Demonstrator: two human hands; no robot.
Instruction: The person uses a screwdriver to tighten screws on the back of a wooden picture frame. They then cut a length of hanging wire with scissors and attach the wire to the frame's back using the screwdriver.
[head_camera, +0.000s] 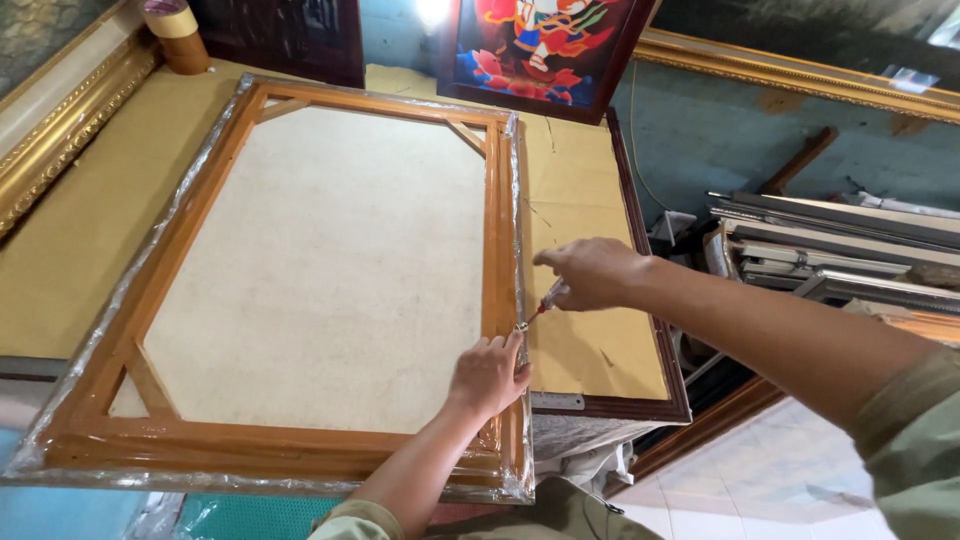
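Observation:
A large wooden picture frame (290, 455) lies face down, its back showing a pale canvas (320, 270) and clear plastic wrap along its edges. My left hand (488, 375) rests on the frame's right rail near the lower corner, fingers pinching a small metal fitting (521, 326) at the rail's edge. My right hand (590, 272) grips a small screwdriver (548, 300) with a clear and red handle, its tip pointing down-left at that fitting.
The frame lies on a brown-backed framed panel (600, 350). A gilded frame (60, 130) runs along the left, a tape roll (172, 20) sits at the top left, a colourful framed picture (540, 50) leans at the back, and stacked frame mouldings (840, 250) are at right.

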